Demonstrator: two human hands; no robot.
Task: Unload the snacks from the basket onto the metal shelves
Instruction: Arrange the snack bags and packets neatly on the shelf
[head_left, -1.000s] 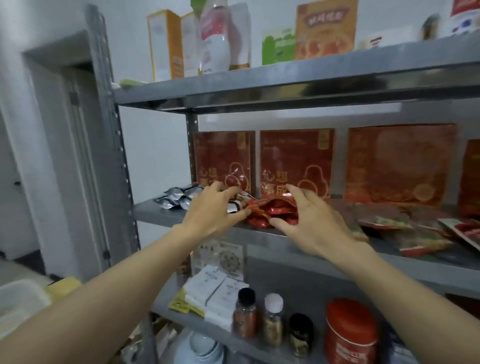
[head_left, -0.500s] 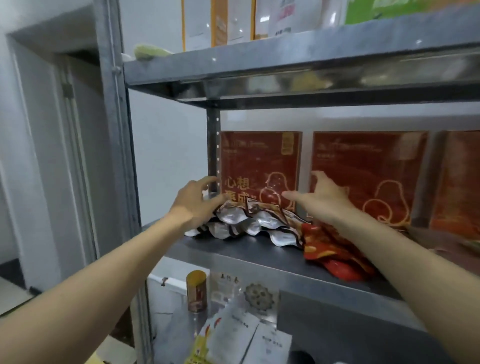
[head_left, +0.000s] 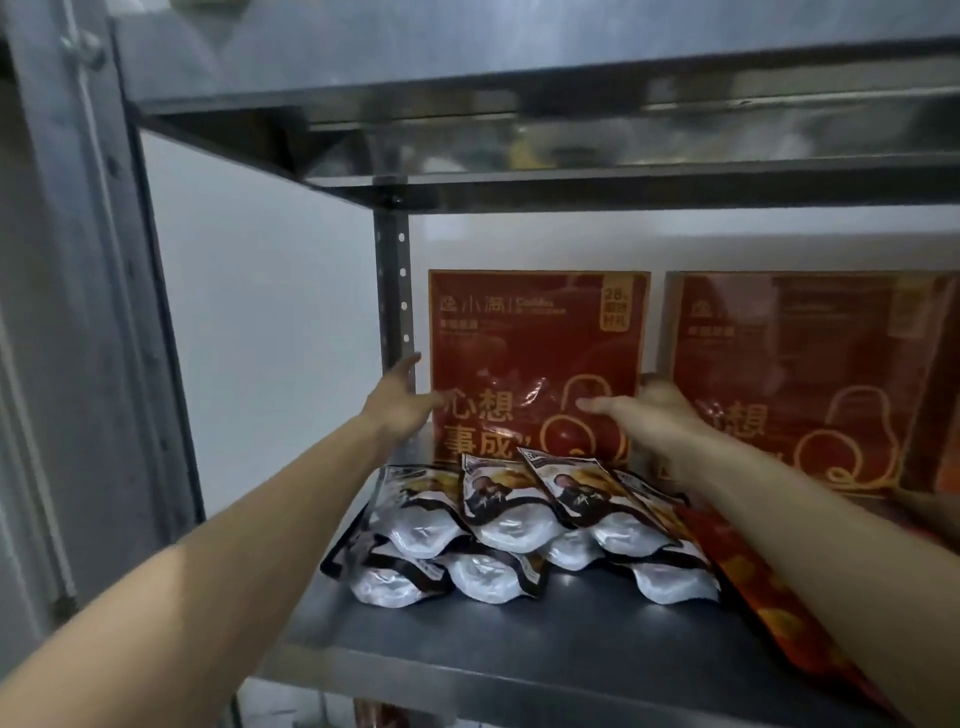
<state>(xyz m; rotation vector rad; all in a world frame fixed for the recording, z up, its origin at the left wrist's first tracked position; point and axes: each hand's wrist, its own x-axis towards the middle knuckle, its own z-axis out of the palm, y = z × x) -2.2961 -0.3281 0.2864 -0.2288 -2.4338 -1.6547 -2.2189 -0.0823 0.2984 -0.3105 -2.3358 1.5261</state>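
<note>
A pile of silver-and-black snack packets (head_left: 519, 535) lies on the grey metal shelf (head_left: 519, 654). Red snack bags (head_left: 769, 618) lie to their right, partly under my right forearm. Behind the pile a red box (head_left: 537, 338) stands upright against the back wall. My left hand (head_left: 402, 402) reaches to the box's left edge, thumb up and fingers straight. My right hand (head_left: 654, 410) lies against the box's lower right front, with one finger stretched left across it. Neither hand holds a packet. The basket is out of view.
A second red box (head_left: 810, 384) stands to the right of the first. The shelf above (head_left: 519, 98) hangs low over the hands. A perforated upright post (head_left: 393, 291) stands just left of the box, and a front post (head_left: 88, 312) rises at far left.
The view has moved much closer to the shelf. Both hands have left the packets and risen to the red box behind them. The silver packets now lie in an ordered pile.
</note>
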